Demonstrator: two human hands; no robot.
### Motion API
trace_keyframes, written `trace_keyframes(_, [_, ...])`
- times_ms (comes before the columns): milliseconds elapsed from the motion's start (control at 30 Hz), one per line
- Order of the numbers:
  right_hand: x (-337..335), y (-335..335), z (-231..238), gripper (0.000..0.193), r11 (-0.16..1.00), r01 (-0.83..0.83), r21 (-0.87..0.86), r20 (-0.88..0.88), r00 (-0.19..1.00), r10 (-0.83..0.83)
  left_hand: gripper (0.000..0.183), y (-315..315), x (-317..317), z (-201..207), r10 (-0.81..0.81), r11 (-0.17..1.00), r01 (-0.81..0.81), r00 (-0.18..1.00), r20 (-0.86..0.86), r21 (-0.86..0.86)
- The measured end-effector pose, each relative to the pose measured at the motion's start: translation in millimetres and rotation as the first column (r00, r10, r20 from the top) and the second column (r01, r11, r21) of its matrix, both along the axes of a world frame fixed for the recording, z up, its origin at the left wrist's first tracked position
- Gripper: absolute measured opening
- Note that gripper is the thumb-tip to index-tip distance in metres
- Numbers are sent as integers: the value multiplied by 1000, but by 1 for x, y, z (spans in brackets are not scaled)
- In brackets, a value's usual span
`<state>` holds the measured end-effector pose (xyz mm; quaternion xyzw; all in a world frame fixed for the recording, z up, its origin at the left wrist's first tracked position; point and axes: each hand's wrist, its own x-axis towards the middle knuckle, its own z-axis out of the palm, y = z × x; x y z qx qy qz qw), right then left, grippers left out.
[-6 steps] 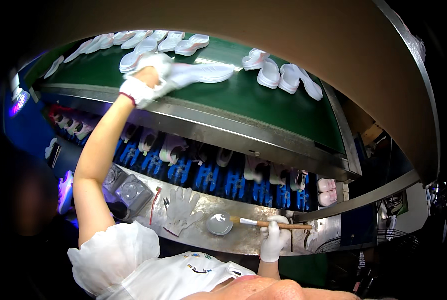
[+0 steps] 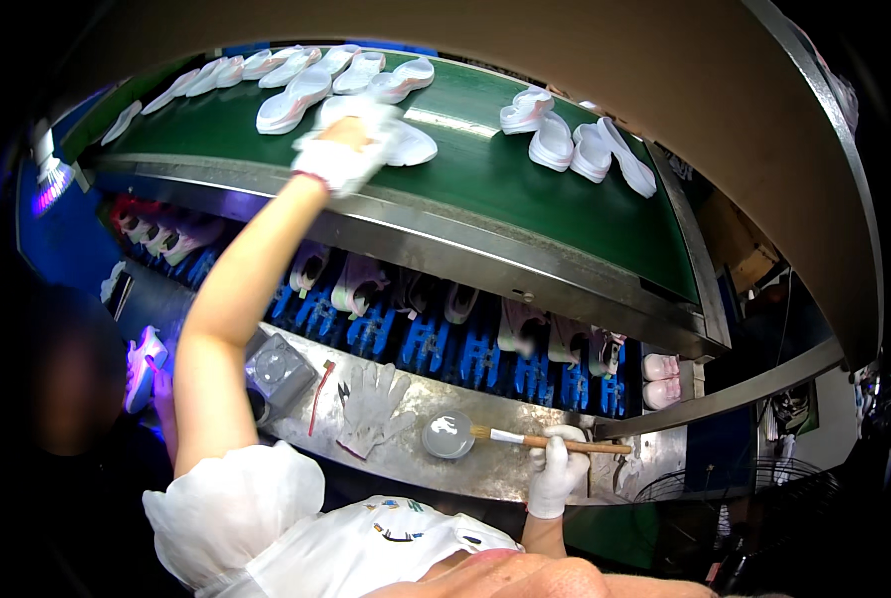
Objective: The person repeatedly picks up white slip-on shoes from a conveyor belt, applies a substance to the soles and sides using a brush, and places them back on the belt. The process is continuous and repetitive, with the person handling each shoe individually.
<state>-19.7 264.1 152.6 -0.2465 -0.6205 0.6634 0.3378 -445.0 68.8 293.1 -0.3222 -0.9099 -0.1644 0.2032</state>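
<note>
My left hand (image 2: 349, 148), in a white glove, is stretched out over the green conveyor belt (image 2: 445, 194). It is at a white shoe sole (image 2: 412, 148), covering part of it; motion smears the fingers, so their grip is unclear. Several more white soles (image 2: 294, 100) lie along the belt's far side. My right hand (image 2: 555, 476), also gloved, is closed around the wooden handle of a brush (image 2: 525, 440) over the metal bench. The bristles point left, at the rim of a small round dish (image 2: 447, 436) with something white in it.
Under the belt, shoe uppers (image 2: 361, 284) sit on a row of blue holders (image 2: 426, 344). A loose glove (image 2: 376, 409), a red-handled tool (image 2: 321, 397) and a grey box-like unit (image 2: 278, 371) are on the bench. Another person's hand (image 2: 162, 389) is near a lit shoe at left.
My left hand has moved right along the belt and now covers more of the sole, whose exposed end has shifted left. My right hand keeps the brush beside the dish. The whole view has shifted slightly.
</note>
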Motion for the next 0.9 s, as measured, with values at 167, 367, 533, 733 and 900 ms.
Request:
trace_keyframes(167, [11, 1, -7, 13, 1000, 8, 7, -71, 997, -7, 63, 77, 19, -20, 78, 997, -70, 973, 218, -44])
trace_keyframes(367, [22, 23, -2, 16, 996, -86, -11, 4, 996, 86, 32, 53, 48, -12, 87, 990, -85, 996, 19, -115])
trace_keyframes(533, [21, 30, -1, 15, 990, -115, -79, -49, 993, 111, 30, 19, 108, -20, -17, 929, -24, 994, 107, 369])
trace_keyframes(733, [15, 32, 7, 15, 979, -171, -106, -54, 985, 166, 43, -16, 130, -25, -784, -304, -394, 620, 7, 868])
trace_keyframes(900, [6, 26, 7, 18, 994, -68, -90, -120, 991, 57, 71, 18, 93, -27, -881, -471, -537, 242, -406, 700])
